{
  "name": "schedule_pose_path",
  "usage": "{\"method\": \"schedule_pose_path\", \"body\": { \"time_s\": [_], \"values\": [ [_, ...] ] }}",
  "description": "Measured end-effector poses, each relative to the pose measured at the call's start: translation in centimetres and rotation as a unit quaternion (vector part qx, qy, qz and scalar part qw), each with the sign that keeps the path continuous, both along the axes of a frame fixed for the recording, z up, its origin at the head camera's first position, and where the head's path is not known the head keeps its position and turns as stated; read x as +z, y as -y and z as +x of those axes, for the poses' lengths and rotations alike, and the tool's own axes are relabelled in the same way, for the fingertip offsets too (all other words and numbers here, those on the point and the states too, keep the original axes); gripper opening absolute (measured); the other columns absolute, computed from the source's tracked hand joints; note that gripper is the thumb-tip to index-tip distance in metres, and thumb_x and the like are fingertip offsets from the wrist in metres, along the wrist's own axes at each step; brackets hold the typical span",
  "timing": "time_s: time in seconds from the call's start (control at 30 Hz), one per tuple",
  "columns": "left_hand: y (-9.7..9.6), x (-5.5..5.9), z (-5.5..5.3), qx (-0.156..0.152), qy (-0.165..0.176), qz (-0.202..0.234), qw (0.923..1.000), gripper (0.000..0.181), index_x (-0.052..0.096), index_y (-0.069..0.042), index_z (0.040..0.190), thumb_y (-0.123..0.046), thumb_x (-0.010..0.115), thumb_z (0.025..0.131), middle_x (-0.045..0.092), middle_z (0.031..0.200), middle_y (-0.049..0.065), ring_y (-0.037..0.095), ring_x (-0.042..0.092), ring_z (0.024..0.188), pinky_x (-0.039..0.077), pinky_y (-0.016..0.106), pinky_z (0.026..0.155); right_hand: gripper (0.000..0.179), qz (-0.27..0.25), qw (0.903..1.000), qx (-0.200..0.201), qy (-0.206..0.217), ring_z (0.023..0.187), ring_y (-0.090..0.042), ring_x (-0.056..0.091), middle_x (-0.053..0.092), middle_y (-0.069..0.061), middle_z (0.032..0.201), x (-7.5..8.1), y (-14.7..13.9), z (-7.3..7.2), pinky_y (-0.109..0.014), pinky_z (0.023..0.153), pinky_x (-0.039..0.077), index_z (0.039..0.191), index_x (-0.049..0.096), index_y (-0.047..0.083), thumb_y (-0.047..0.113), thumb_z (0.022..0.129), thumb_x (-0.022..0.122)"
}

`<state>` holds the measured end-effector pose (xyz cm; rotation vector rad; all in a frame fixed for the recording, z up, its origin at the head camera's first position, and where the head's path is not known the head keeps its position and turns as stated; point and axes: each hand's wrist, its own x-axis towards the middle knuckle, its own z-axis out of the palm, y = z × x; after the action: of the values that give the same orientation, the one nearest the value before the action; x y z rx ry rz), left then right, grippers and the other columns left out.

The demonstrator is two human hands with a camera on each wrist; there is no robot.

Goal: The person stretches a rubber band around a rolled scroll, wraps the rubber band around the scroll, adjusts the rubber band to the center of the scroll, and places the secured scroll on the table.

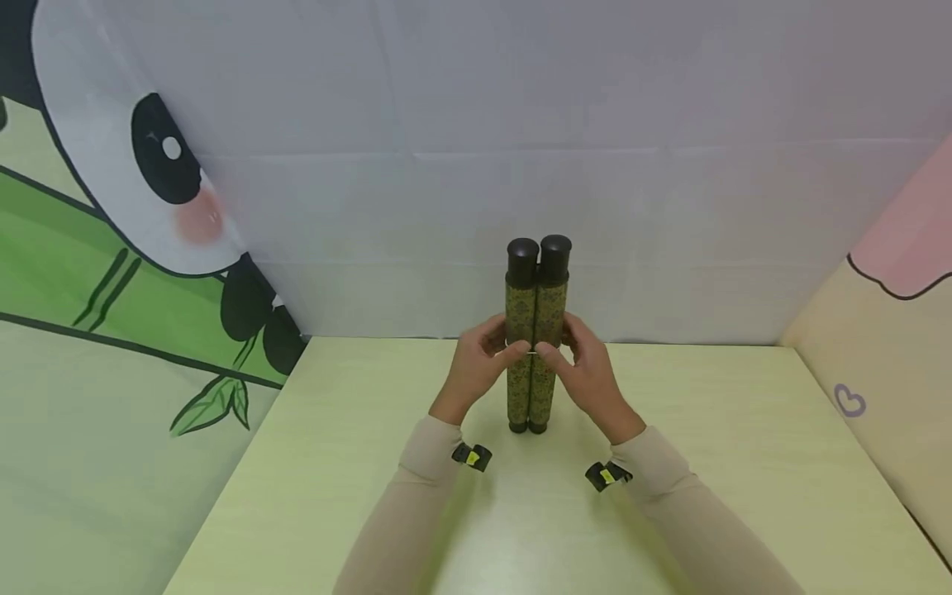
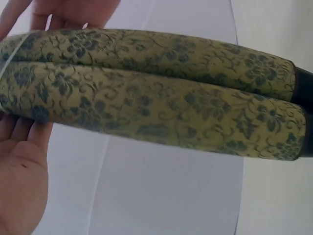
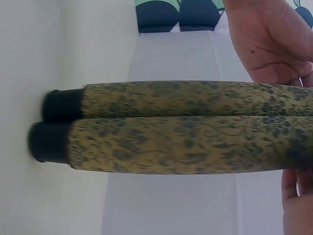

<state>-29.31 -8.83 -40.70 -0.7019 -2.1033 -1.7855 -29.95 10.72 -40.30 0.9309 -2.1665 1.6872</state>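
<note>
Two slim rolled scrolls [image 1: 520,388] stand upright side by side, covered in olive-gold cloth with a dark floral pattern. Black ends [image 1: 555,248] cap them at top and bottom, the lower ones close over the tabletop. A thin white band [image 2: 18,53] goes round both rolls at mid-height. From the left side my left hand [image 1: 478,364] grips the pair, its thumb in front by the band. My right hand [image 1: 591,376] holds them from the other side, thumb also by the band. Fingers of both hands are partly hidden behind the rolls.
The pale yellow tabletop [image 1: 357,463] meets a white backdrop [image 1: 357,248] close behind the scrolls. A cartoon panda print [image 1: 111,215] covers the left wall. A cream and pink panel [image 1: 878,347] borders the right side.
</note>
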Motion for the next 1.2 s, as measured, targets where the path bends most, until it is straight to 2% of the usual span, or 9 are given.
{"method": "schedule_pose_path", "body": {
  "time_s": [0.1, 0.23, 0.43, 0.6, 0.8, 0.9, 1.07, 1.2],
  "values": [
    [-0.2, 0.2, -0.1, 0.001, -0.011, -0.008, 0.9999, 0.073, 0.066, -0.005, 0.131, -0.064, 0.065, 0.089, 0.072, 0.108, 0.013, 0.022, 0.069, 0.089, 0.057, 0.035, 0.074, 0.045, 0.001, 0.9997, -0.006, -0.024, 0.111, -0.024, 0.063, 0.063, -0.010, 0.123, 0.2, 0.0, -0.3, -0.044, 0.090, 0.051, 0.142, 0.054, 0.006, 0.025, 0.103, 0.064],
    [-0.3, -0.2, -0.1, 0.024, -0.006, -0.008, 0.9997, 0.075, 0.070, -0.002, 0.122, -0.066, 0.063, 0.085, 0.072, 0.104, 0.014, 0.015, 0.069, 0.084, 0.056, 0.029, 0.072, 0.043, 0.004, 0.9996, -0.015, -0.026, 0.107, -0.024, 0.065, 0.066, -0.011, 0.117, 0.0, 0.2, -0.5, -0.041, 0.084, 0.054, 0.135, 0.060, 0.004, 0.029, 0.100, 0.065],
    [-0.7, -0.5, 0.0, 0.024, -0.003, 0.011, 0.9996, 0.074, 0.069, 0.003, 0.121, -0.059, 0.064, 0.083, 0.070, 0.101, 0.017, 0.012, 0.062, 0.079, 0.050, 0.025, 0.069, 0.046, -0.014, 0.9989, -0.033, -0.029, 0.096, -0.020, 0.066, 0.068, -0.008, 0.110, -0.5, 0.4, -0.5, -0.034, 0.074, 0.052, 0.127, 0.065, 0.004, 0.038, 0.097, 0.066],
    [-1.1, 0.0, 0.7, 0.029, -0.003, 0.023, 0.9993, 0.073, 0.067, 0.009, 0.122, -0.054, 0.065, 0.085, 0.069, 0.098, 0.021, 0.008, 0.058, 0.075, 0.047, 0.022, 0.067, 0.042, -0.025, 0.9988, -0.031, -0.028, 0.087, -0.018, 0.062, 0.068, -0.008, 0.108, -1.0, 0.5, -0.5, -0.034, 0.070, 0.048, 0.130, 0.064, 0.004, 0.031, 0.098, 0.067],
    [-1.4, 0.9, 1.8, 0.027, -0.018, 0.027, 0.9991, 0.076, 0.065, 0.012, 0.125, -0.054, 0.064, 0.087, 0.069, 0.101, 0.026, 0.006, 0.056, 0.074, 0.046, 0.022, 0.065, 0.045, -0.034, 0.9991, -0.023, 0.009, 0.101, -0.018, 0.065, 0.067, -0.010, 0.118, -1.9, 0.2, -0.3, -0.034, 0.077, 0.051, 0.139, 0.060, 0.006, 0.025, 0.099, 0.068],
    [-1.4, 0.8, 1.7, 0.027, -0.025, 0.031, 0.9989, 0.074, 0.065, 0.012, 0.124, -0.053, 0.065, 0.088, 0.068, 0.094, 0.018, 0.008, 0.053, 0.070, 0.045, 0.023, 0.063, 0.047, -0.044, 0.9988, -0.013, 0.017, 0.112, -0.022, 0.065, 0.066, -0.012, 0.124, -2.0, 0.2, -0.4, -0.039, 0.087, 0.053, 0.141, 0.058, 0.005, 0.024, 0.099, 0.067],
    [-1.2, 0.1, 1.6, 0.022, -0.008, 0.034, 0.9992, 0.068, 0.066, 0.010, 0.124, -0.049, 0.066, 0.089, 0.061, 0.079, -0.002, 0.010, 0.051, 0.065, 0.045, 0.023, 0.061, 0.048, -0.050, 0.9981, -0.009, 0.035, 0.121, -0.028, 0.061, 0.064, -0.016, 0.129, -2.4, 0.3, -0.4, -0.050, 0.098, 0.049, 0.144, 0.055, 0.002, 0.017, 0.099, 0.067],
    [-1.0, -0.2, 1.7, 0.021, 0.000, 0.028, 0.9994, 0.066, 0.067, 0.009, 0.124, -0.048, 0.066, 0.090, 0.059, 0.076, -0.004, 0.013, 0.051, 0.064, 0.045, 0.024, 0.060, 0.048, -0.047, 0.9977, -0.008, 0.048, 0.120, -0.031, 0.061, 0.063, -0.019, 0.128, -2.6, 0.3, -0.2, -0.047, 0.097, 0.050, 0.144, 0.054, 0.000, 0.012, 0.099, 0.067]
  ]
}}
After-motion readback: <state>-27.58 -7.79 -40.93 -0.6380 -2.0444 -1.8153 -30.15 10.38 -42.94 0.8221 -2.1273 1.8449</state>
